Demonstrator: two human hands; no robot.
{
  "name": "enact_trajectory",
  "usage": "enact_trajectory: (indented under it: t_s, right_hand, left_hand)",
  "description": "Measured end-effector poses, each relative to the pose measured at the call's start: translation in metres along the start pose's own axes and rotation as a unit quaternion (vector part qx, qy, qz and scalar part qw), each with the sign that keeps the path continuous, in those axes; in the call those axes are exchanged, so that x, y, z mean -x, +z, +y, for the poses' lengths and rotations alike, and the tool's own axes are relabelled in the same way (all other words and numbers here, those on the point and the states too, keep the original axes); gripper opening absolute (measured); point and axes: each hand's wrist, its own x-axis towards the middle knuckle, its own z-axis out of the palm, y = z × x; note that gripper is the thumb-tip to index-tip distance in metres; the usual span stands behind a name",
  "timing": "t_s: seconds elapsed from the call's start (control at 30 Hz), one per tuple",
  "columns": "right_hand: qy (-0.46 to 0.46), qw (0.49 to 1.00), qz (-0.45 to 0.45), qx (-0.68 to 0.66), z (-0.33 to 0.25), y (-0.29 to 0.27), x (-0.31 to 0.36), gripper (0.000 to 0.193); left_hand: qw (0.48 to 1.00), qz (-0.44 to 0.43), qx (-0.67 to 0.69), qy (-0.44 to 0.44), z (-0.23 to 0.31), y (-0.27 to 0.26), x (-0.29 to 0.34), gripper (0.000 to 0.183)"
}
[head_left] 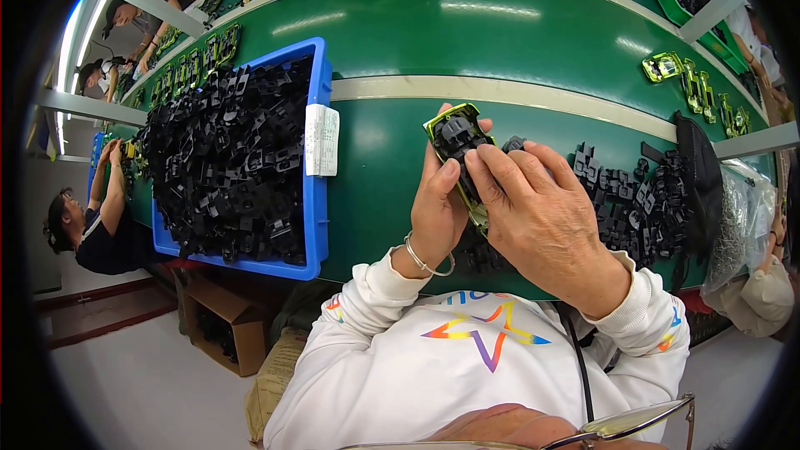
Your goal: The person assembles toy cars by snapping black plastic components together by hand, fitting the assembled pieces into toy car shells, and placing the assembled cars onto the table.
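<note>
My left hand (437, 215) is closed round a lime-green toy car body (458, 127), tilted with its hollow underside up. Black plastic parts sit inside the shell. Over it, the fingers of my right hand (546, 217) press together on the black plastic part; the fingertips hide the spot where they touch. Just right of the shell a small dark piece (514, 144) shows beside my right fingers; whether it is held cannot be seen. Loose black plastic parts (617, 196) lie in a heap on the green table right of my right hand.
A blue bin (317, 200) full of black parts stands left of my hands, a paper label (322, 140) on its rim. Green car bodies (662, 67) line the table's far right and far left. A black bag (698, 175) lies at right. Co-workers sit around.
</note>
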Motion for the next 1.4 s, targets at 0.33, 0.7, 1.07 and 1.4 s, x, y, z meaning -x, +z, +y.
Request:
enact_trajectory:
  t_s: [0.33,0.7,1.07,1.4]
  right_hand:
    - [-0.025,0.997,-0.064,0.043,0.005,-0.004,-0.006,0.049]
    - [0.020,0.990,-0.054,-0.126,0.031,0.001,-0.003,0.049]
    - [0.301,0.684,-0.132,-0.650,0.075,0.036,-0.032,0.033]
    - [0.329,0.635,-0.101,-0.692,0.096,0.067,-0.029,0.049]
  left_hand:
    - [1.000,-0.005,-0.005,-0.021,-0.006,-0.001,0.000,0.059]
    - [0.998,0.011,-0.050,-0.029,-0.007,-0.016,-0.010,0.060]
    - [0.991,-0.018,-0.134,-0.019,-0.016,-0.018,-0.006,0.073]
    - [0.938,-0.137,-0.291,-0.128,0.001,-0.029,-0.034,0.070]
